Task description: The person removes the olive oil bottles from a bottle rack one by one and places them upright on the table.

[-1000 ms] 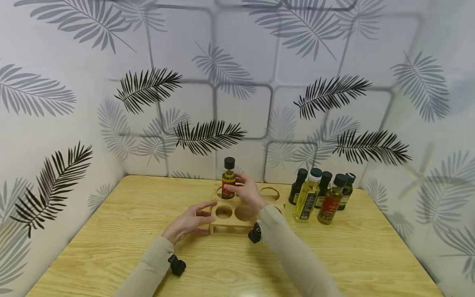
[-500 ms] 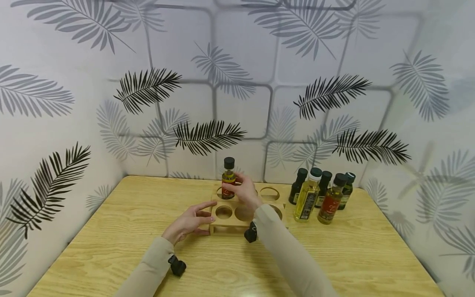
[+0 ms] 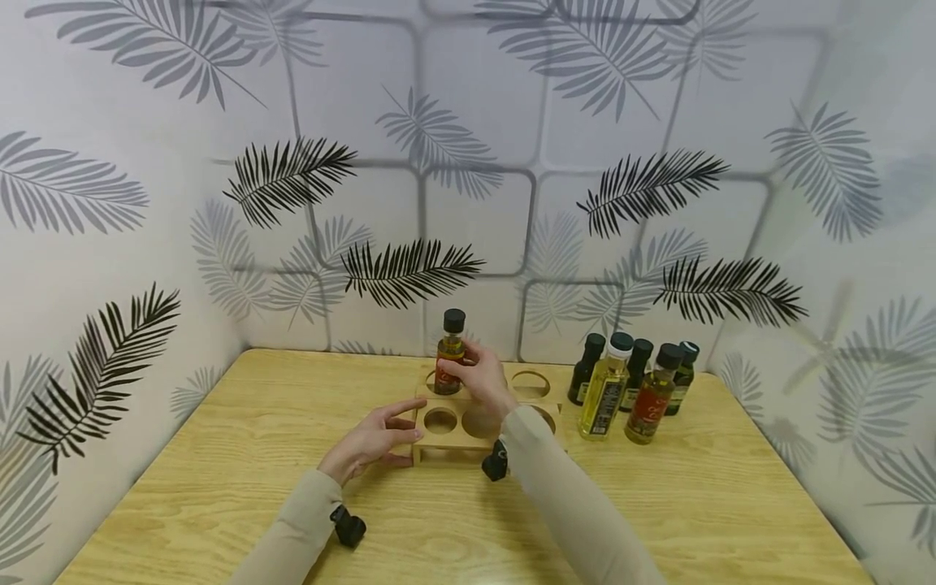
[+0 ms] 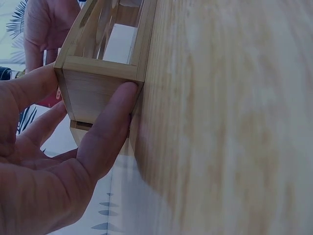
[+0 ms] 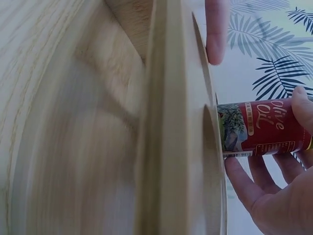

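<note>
A wooden rack (image 3: 475, 435) with several round holes stands mid-table. A small olive oil bottle (image 3: 449, 357) with a black cap and red label stands in the rack's back left hole, leaning slightly. My right hand (image 3: 468, 372) grips the bottle's body from the right; in the right wrist view the bottle (image 5: 254, 128) enters the hole in the rack (image 5: 171, 122) with my right hand (image 5: 288, 142) around it. My left hand (image 3: 400, 422) rests straight fingers against the rack's front left corner. In the left wrist view my left hand (image 4: 83, 105) presses the rack's end (image 4: 105, 68).
Several more oil bottles (image 3: 629, 386) stand in a cluster right of the rack, near the back wall. Leaf-patterned walls close the wooden table (image 3: 219, 455) at the back, left and right. The rack's other holes hold nothing.
My right hand has closed in from the right around the bottle, which now leans a little in the back left hole. My left hand stays on the rack's corner.
</note>
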Available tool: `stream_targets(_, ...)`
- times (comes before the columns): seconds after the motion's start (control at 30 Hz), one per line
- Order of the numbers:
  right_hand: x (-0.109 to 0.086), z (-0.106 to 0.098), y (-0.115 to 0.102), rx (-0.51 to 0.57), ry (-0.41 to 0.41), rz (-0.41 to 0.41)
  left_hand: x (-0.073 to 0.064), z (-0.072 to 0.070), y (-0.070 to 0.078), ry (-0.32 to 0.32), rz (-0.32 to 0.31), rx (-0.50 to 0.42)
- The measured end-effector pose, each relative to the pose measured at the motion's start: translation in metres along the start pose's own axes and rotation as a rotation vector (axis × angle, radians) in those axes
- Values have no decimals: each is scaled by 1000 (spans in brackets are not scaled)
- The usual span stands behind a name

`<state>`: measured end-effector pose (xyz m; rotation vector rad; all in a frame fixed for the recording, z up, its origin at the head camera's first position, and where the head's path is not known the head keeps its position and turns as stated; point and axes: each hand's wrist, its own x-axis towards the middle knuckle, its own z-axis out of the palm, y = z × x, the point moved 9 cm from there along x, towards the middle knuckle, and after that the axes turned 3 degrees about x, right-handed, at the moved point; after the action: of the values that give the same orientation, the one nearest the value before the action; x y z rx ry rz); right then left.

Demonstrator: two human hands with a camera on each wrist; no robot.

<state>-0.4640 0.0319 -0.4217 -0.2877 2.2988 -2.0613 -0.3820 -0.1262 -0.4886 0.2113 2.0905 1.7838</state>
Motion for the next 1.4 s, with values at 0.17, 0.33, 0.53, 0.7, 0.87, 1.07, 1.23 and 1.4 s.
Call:
stream_targets(0.17,-2,-1,-5,33,6,1,1,0,1,-4,6,-4)
stream_targets(0.33,-5,-2,-16,87,10,-46,0,-1,1,-4,7,0)
stream_targets(0.53,-8,-10,-27,145,50,-88,0,-1,0,0,6,6)
stream_targets(0.7,-11,-20,-36,186,68,-142,0,-1,1,0,12,8)
stream_targets(0.87,-18,-32,-45,169,85,-154,1,-1,1,0,12,4)
stream_targets(1.07,-32,-46,-48,139,72,-115,1,-1,-1,7,5,-3)
stream_targets(1.23,-42,-55,-49,145,61,-114,0,-2,0,9,5,-6)
stream_targets(1.4,-51,-67,-43,120,77,-88,-1,-2,1,6,12,-3)
